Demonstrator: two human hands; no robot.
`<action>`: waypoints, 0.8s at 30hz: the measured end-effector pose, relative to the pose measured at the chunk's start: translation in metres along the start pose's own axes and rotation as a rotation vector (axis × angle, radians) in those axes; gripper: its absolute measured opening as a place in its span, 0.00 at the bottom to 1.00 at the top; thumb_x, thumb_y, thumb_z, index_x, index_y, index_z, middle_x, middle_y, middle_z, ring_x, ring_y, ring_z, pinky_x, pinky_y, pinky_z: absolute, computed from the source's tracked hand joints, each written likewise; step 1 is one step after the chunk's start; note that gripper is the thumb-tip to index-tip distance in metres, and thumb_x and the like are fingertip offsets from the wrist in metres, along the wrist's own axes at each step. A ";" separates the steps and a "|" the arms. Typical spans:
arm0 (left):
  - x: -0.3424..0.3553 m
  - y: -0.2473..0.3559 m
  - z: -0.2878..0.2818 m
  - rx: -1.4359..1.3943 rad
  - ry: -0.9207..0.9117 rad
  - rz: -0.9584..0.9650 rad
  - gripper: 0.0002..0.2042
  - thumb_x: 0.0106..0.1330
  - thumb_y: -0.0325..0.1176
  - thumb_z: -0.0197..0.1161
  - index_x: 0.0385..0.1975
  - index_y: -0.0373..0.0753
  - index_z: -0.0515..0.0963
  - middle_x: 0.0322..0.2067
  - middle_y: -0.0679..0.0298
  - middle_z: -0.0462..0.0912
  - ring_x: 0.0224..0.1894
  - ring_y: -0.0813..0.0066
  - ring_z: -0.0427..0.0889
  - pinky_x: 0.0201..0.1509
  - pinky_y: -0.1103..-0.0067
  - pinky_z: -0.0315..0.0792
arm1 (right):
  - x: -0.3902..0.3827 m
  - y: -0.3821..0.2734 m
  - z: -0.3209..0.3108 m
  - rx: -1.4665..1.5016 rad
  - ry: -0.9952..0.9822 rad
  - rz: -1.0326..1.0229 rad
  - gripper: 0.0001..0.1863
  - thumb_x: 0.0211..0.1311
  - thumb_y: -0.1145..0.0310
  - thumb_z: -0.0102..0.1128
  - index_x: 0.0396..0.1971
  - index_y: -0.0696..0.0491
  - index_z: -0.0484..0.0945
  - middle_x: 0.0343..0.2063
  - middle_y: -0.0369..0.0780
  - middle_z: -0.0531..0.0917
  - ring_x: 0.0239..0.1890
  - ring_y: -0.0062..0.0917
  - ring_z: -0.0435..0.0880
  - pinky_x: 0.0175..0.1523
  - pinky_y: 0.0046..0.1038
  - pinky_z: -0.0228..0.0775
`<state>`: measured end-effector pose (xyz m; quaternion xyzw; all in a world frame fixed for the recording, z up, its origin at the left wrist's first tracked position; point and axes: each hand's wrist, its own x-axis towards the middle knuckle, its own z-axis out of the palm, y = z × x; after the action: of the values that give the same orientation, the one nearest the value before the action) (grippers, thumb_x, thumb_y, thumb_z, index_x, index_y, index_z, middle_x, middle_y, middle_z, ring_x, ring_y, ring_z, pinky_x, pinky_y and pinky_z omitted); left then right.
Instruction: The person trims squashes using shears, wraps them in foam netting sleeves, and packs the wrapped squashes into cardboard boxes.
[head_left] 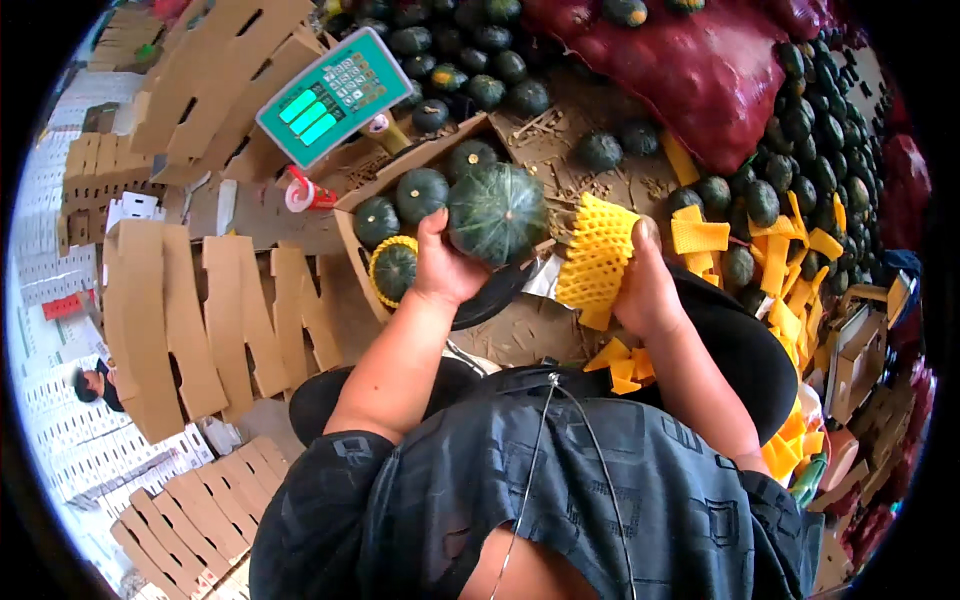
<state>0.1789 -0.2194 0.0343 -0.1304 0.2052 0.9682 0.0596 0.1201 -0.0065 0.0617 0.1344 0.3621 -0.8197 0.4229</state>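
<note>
My left hand (440,262) grips a round, dark green squash (500,216) with pale streaks, above an open cardboard box (360,272). My right hand (645,285) is closed on a yellow foam net sleeve (590,258), held just to the right of the squash. In the box sit several smaller dark green squashes (420,195), and one (394,270) at the lower left has a yellow net around it. A dark round object (485,305) lies partly hidden below my left hand.
A scale (335,98) and red cup (308,195) stand behind the box. Squash piles (830,150), red mesh sacks (690,80) and yellow sleeves (780,280) lie behind and right. Folded cardboard (160,330) fills the left, where another person (93,385) appears.
</note>
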 end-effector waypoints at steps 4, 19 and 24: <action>-0.031 -0.011 0.035 -0.015 0.053 0.109 0.32 0.57 0.55 0.47 0.58 0.42 0.60 0.57 0.57 0.64 0.58 0.58 0.65 0.59 0.59 0.60 | -0.009 0.006 0.012 -0.030 -0.294 -0.005 0.33 0.59 0.45 0.45 0.59 0.51 0.57 0.56 0.40 0.66 0.57 0.31 0.65 0.61 0.36 0.54; -0.082 -0.009 0.026 -0.164 0.111 0.169 0.33 0.57 0.63 0.40 0.55 0.44 0.65 0.53 0.57 0.68 0.56 0.56 0.66 0.60 0.59 0.57 | -0.030 0.029 0.041 -0.176 -0.337 -0.147 0.20 0.64 0.60 0.46 0.49 0.58 0.67 0.43 0.40 0.76 0.46 0.27 0.75 0.52 0.30 0.66; -0.090 0.001 0.028 -0.233 -0.235 0.148 0.34 0.57 0.64 0.40 0.57 0.44 0.62 0.55 0.50 0.64 0.58 0.51 0.63 0.61 0.56 0.54 | -0.047 0.025 0.045 -0.260 -0.361 -0.203 0.19 0.63 0.60 0.46 0.47 0.58 0.68 0.41 0.39 0.77 0.42 0.25 0.77 0.48 0.28 0.69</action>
<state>0.2589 -0.2142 0.0845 -0.0072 0.0921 0.9957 -0.0036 0.1723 -0.0200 0.1060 -0.1071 0.3947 -0.8153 0.4099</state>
